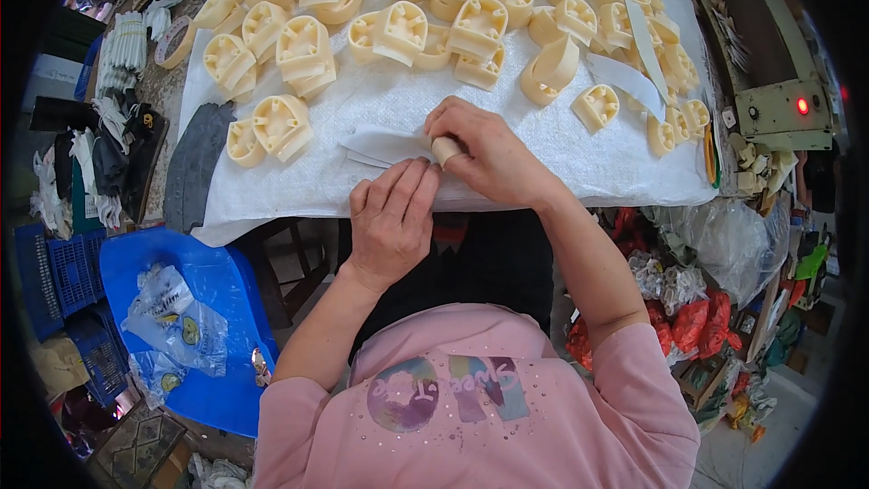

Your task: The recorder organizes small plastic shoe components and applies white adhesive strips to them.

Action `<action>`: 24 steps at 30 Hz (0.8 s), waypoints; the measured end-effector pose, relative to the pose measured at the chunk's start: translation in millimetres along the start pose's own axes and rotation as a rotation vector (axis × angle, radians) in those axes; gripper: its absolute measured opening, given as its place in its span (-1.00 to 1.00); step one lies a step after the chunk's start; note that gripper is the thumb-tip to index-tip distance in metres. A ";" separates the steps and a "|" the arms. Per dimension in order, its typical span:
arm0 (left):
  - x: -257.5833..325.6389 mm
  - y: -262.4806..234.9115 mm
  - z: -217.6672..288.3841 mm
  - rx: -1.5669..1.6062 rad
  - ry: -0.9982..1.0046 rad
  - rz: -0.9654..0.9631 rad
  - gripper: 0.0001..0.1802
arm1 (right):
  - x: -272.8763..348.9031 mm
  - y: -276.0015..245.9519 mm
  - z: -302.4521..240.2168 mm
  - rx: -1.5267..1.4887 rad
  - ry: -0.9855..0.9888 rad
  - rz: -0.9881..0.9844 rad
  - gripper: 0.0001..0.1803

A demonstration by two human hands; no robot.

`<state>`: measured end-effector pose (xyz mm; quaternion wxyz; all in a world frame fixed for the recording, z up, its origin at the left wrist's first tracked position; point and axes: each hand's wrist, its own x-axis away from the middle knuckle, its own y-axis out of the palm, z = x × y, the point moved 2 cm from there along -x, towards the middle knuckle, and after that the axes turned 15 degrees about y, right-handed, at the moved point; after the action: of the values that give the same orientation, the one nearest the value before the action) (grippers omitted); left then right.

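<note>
My right hand (484, 149) is closed around a cream moulded plastic piece (444, 150), which looks like a shoe heel; only a rounded end shows. My left hand (396, 213) has its fingers bent and pressed together, touching the near side of that piece and the edge of thin white sheets (380, 143). What its fingertips pinch is hidden. The sheets lie on the white woven cloth (344, 190) and extend left from under my fingers. Farther back stand many hollow cream heel-shaped pieces (480, 25), some resting against or on each other.
More white strips (625, 80) lie among the pieces at right. A dark grey sheet (195, 167) covers the left table edge. A blue plastic chair (195, 308) holding clear bags stands at left. Red bags (701, 321) are stacked at right, below a machine box with a lit red lamp (802, 106).
</note>
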<state>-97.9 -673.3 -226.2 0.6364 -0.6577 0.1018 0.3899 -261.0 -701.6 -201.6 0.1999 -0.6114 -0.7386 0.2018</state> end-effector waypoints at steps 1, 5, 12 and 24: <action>-0.9 -0.5 1.4 0.003 -0.026 -0.049 -0.51 | 2.5 -3.6 -1.0 0.001 -0.002 -0.001 -0.86; -10.4 1.7 6.9 0.020 -0.080 -0.117 -0.44 | 32.9 -57.7 18.1 -0.508 0.137 0.536 -0.81; -42.0 -20.5 24.0 0.139 -0.142 -0.101 -0.51 | 81.0 -62.1 -36.5 0.374 -0.192 0.690 -0.73; -32.8 -1.5 18.0 0.566 -0.211 -0.131 -0.29 | 71.5 -1.0 -25.2 0.422 -0.193 0.445 -0.82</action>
<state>-126.0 -668.4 -202.0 0.8252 -0.4154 0.0971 0.3702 -260.4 -630.1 -176.5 0.2021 -0.6811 -0.5441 0.4464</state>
